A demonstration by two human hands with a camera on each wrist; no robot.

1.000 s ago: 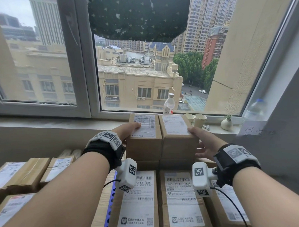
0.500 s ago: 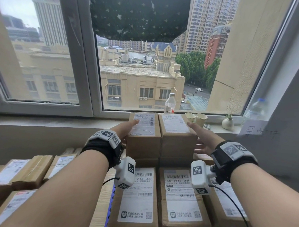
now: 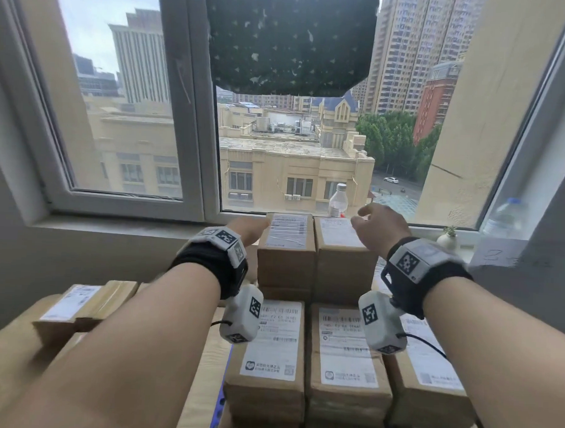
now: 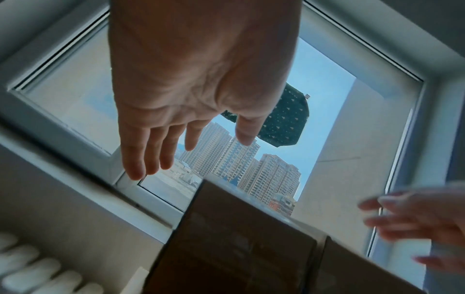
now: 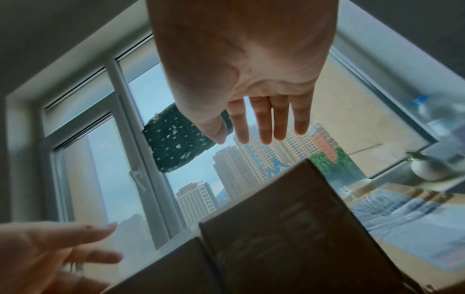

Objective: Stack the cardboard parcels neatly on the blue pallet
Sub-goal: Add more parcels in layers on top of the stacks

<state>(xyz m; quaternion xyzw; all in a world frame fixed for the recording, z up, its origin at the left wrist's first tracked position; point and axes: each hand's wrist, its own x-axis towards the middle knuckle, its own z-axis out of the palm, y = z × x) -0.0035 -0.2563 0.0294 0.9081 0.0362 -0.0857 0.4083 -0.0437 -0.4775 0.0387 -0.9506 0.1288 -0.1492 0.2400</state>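
Two cardboard parcels stand side by side on top of the stack, the left top parcel [image 3: 286, 246] [image 4: 239, 228] and the right top parcel [image 3: 341, 248] [image 5: 276, 218]. Below them lie more labelled parcels [image 3: 269, 342] on the blue pallet [image 3: 219, 402], of which only an edge shows. My left hand [image 3: 251, 227] [image 4: 186, 155] hovers at the left top parcel's upper left edge, fingers straight and holding nothing. My right hand [image 3: 377, 231] [image 5: 251, 137] is raised just above the right top parcel, open and free of it.
Several loose parcels [image 3: 86, 302] lie at the left of the pallet. The window sill behind the stack carries a bottle [image 3: 338, 200], a small white vase [image 3: 446, 240] and a water bottle [image 3: 504, 217]. A radiator [image 4: 37, 268] sits below the sill.
Both hands have come off the sides of the two top parcels. The right hand rose above its parcel; the left drew back to the parcel's left edge. The parcels stayed put.
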